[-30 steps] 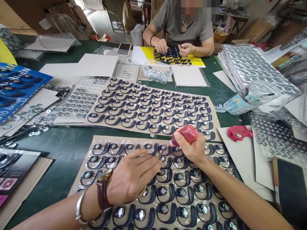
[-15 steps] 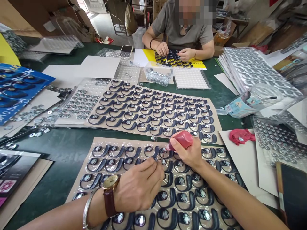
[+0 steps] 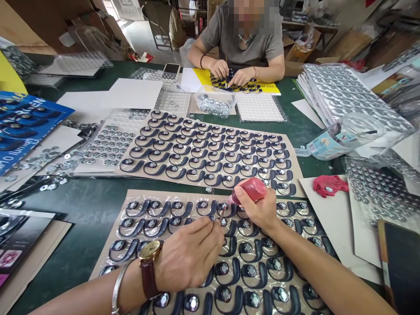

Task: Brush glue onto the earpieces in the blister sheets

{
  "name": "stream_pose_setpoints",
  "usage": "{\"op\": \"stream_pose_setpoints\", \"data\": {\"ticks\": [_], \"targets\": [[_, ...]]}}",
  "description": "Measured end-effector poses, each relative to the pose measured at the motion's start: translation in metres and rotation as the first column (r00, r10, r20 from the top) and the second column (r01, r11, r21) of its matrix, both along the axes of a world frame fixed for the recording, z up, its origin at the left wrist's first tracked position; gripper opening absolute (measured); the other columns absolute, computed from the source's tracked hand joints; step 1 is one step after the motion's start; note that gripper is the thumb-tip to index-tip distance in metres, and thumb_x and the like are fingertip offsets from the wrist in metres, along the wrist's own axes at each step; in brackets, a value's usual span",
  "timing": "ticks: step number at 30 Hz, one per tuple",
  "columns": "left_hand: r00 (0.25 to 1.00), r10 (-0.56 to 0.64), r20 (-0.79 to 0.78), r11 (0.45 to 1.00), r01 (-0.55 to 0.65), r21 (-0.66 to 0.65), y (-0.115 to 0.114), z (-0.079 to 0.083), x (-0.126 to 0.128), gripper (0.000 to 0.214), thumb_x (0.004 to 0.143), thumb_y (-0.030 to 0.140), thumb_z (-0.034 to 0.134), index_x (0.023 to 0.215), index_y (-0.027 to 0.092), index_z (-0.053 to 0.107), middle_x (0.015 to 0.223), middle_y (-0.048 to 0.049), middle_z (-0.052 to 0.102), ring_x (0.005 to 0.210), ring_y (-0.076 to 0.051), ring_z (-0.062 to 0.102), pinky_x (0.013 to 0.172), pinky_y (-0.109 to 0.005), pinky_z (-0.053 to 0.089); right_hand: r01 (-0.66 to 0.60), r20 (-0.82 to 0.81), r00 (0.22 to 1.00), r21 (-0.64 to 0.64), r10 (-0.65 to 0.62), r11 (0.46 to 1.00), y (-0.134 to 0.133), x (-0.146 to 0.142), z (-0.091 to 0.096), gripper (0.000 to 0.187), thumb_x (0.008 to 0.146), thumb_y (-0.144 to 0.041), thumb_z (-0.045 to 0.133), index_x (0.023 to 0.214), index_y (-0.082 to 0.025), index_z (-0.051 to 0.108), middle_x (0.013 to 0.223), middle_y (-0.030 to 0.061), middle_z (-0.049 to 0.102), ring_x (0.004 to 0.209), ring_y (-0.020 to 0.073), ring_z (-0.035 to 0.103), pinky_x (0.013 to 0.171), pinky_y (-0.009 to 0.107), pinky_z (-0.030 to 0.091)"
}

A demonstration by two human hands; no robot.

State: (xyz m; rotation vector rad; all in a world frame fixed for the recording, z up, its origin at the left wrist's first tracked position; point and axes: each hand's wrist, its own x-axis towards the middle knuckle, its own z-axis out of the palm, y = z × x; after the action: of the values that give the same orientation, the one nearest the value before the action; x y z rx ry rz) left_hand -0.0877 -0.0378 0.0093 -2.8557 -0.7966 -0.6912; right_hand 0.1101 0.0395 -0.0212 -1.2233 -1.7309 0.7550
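A small red squeeze bottle (image 3: 252, 190) lies tilted in my right hand (image 3: 262, 210), whose fingers are wrapped round it. Its nozzle points left at a round metal piece on the near card (image 3: 108, 249). Close by, my left hand (image 3: 192, 253) is closed in a pinch on a thin stick (image 3: 222, 214), whose exact kind I cannot make out. Its tip is at the same metal piece. Rows of dark curved, hook-shaped pieces (image 3: 250, 270) with shiny round centres lie under clear film on this card. My left hand and wrist hide part of the rows.
Beyond is a second card (image 3: 210, 151) of the same pieces. Across the green table (image 3: 88, 205) a co-worker (image 3: 243, 43) works on a yellow sheet. A tub of metal discs (image 3: 215, 105), a clear plastic jar (image 3: 341, 138), a red cloth (image 3: 330, 186) and a phone (image 3: 402, 262) surround the cards.
My right hand and the red bottle have shifted very slightly right. My left hand has barely moved. Across the table, the co-worker's hands have come closer together.
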Motion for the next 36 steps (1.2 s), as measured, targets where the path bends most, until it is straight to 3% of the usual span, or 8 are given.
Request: {"op": "stream_pose_setpoints", "data": {"ticks": [4, 11, 22, 29, 36], "targets": [[1.0, -0.002, 0.004, 1.0, 0.002, -0.007, 0.002, 0.002, -0.001, 0.034, 0.092, 0.003, 0.029, 0.098, 0.001, 0.062, 0.093, -0.0151, 0.068, 0.093, -0.022, 0.064, 0.082, -0.037, 0.055, 0.004, -0.06, 0.998, -0.043, -0.006, 0.999, 0.0, 0.001, -0.002, 0.017, 0.082, -0.034, 0.063, 0.076, -0.018, 0.066, 0.055, -0.0015, 0.064, 0.044, 0.0116, 0.057, 0.047, 0.024, 0.048], [1.0, 0.003, 0.026, 1.0, -0.002, -0.016, 0.003, 0.002, -0.001, 0.035, 0.092, 0.003, 0.028, 0.097, 0.002, 0.062, 0.092, -0.0143, 0.068, 0.09, -0.022, 0.065, 0.081, -0.037, 0.055, 0.013, -0.001, 1.0, -0.073, -0.013, 0.997, 0.002, 0.0, -0.007, 0.021, 0.082, -0.038, 0.063, 0.076, -0.018, 0.066, 0.053, -0.0015, 0.063, 0.043, 0.0121, 0.057, 0.045, 0.024, 0.048], [0.994, 0.026, 0.107, 0.983, -0.007, -0.182, 0.007, 0.005, -0.008, 0.029, 0.089, 0.007, 0.036, 0.104, 0.004, 0.061, 0.096, -0.0124, 0.068, 0.087, -0.021, 0.065, 0.082, -0.039, 0.052, 0.015, 0.186, 0.982, 0.014, -0.017, 1.0, 0.004, 0.002, 0.008, 0.037, 0.087, -0.043, 0.053, 0.063, -0.018, 0.064, 0.052, 0.0022, 0.064, 0.049, 0.0144, 0.058, 0.057, 0.029, 0.049], [0.99, 0.047, 0.136, 0.978, -0.018, -0.206, 0.009, 0.006, -0.007, 0.027, 0.086, 0.005, 0.039, 0.103, 0.005, 0.061, 0.097, -0.0113, 0.069, 0.086, -0.02, 0.064, 0.083, -0.037, 0.05, 0.006, 0.106, 0.994, -0.013, -0.005, 1.0, 0.003, 0.003, 0.008, 0.035, 0.087, -0.042, 0.055, 0.063, -0.018, 0.065, 0.05, 0.0007, 0.063, 0.043, 0.0122, 0.053, 0.049, 0.026, 0.046], [0.988, 0.051, 0.144, 0.967, -0.013, -0.254, 0.008, 0.004, -0.01, 0.03, 0.082, 0.005, 0.043, 0.108, 0.006, 0.06, 0.101, -0.0117, 0.068, 0.089, -0.022, 0.064, 0.083, -0.04, 0.051, -0.045, 0.117, 0.992, -0.065, 0.052, 0.997, 0.003, 0.002, 0.011, 0.038, 0.089, -0.041, 0.051, 0.061, -0.019, 0.064, 0.051, 0.0012, 0.063, 0.045, 0.0125, 0.054, 0.054, 0.028, 0.049]]}}
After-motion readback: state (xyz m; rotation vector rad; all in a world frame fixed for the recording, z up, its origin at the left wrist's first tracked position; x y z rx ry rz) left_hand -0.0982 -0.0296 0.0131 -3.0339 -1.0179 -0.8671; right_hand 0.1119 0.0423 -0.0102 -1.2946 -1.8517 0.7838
